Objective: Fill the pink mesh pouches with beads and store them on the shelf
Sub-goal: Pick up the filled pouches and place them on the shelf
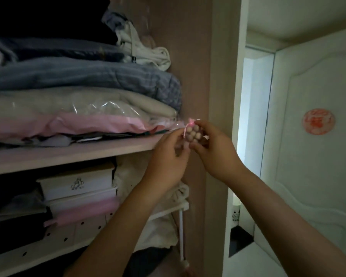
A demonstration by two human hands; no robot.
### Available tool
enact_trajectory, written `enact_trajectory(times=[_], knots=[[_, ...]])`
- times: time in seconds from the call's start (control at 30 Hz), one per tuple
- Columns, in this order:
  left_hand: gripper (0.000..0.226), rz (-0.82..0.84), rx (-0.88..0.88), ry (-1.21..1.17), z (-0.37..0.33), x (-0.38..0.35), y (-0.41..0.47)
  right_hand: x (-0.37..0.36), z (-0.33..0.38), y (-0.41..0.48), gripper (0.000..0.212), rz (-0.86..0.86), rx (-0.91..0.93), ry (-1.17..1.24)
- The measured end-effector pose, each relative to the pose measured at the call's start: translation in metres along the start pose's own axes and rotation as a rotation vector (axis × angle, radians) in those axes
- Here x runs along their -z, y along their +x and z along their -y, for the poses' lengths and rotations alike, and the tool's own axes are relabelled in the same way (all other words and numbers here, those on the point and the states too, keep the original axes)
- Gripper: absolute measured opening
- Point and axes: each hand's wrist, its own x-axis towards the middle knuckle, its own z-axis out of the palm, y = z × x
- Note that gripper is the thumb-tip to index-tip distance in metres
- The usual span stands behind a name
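The pink mesh pouch (193,132), full of beads (194,133), is pinched between the closed fingers of the right hand (212,148); its ribbon is nipped by the left hand (169,154). It is held just before the shelf (72,152) edge. If the neck is left loose, beads could be spilled beside the folded bedding (78,104).

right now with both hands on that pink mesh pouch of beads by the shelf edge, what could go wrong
1. The pink mesh pouch of round tan beads is held in mid-air between the left hand and right hand; if its ribbon is not tied tight, beads may spill.
2. The pale wooden shelf is packed with folded bedding, so a pouch set near the edge could roll off.
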Motion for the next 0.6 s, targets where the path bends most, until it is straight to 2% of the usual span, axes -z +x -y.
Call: enact_trajectory(times=[0.1,0.2,0.33,0.43,0.53,0.6], knots=[[0.033,-0.084,-0.083,0.191,-0.004,0.009,0.017,-0.002,0.007,0.028,0.04,0.019,-0.003,-0.057],[0.035,-0.077,-0.159,0.317,-0.004,0.013,0.029,-0.009,0.008,0.05,0.035,0.046,-0.016,-0.13],[0.046,0.056,-0.146,0.436,0.001,0.008,0.047,-0.013,-0.004,0.079,0.035,0.195,-0.157,-0.253],[0.057,0.164,-0.13,0.548,0.008,0.003,0.055,-0.013,-0.001,0.083,0.036,0.341,-0.163,-0.464],[0.062,0.193,-0.131,0.635,0.011,0.0,0.059,-0.012,0.0,0.079,0.033,0.354,-0.157,-0.454],[0.061,0.183,-0.146,0.641,0.011,0.0,0.061,-0.011,-0.005,0.077,0.034,0.288,-0.134,-0.438]])
